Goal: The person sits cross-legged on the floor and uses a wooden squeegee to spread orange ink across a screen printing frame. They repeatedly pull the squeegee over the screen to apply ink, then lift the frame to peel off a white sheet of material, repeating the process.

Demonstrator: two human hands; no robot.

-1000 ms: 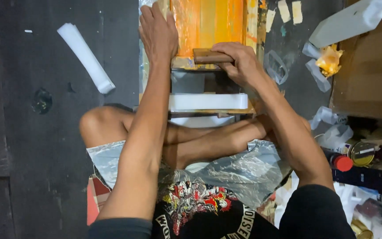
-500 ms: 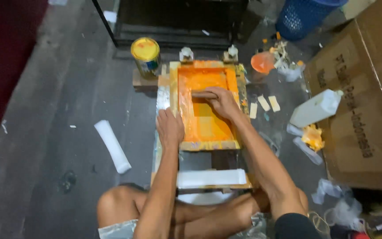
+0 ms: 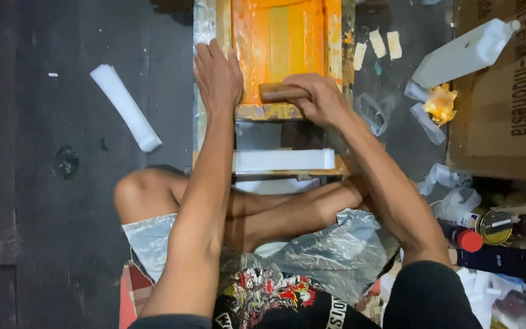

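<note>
A wooden screen-printing frame (image 3: 336, 36) with an orange, ink-covered mesh lies on a low stand in front of me. My left hand (image 3: 216, 76) presses flat on the frame's left edge, fingers spread. My right hand (image 3: 315, 97) grips a wooden squeegee (image 3: 277, 92) that rests across the near end of the orange mesh. A white flat bar (image 3: 284, 160) lies across the stand just below the frame. My crossed bare legs sit under the stand.
A white roll (image 3: 125, 108) lies on the dark floor at left. At right are a white plastic bottle (image 3: 462, 53), crumpled plastic scraps, a big cardboard box (image 3: 500, 116), and several cans and small bottles (image 3: 488, 228) near my right knee.
The view has tilted down and come closer. My right hand has pulled the squeegee from mid-mesh to the frame's near end. The left hand stays on the frame's left edge.
</note>
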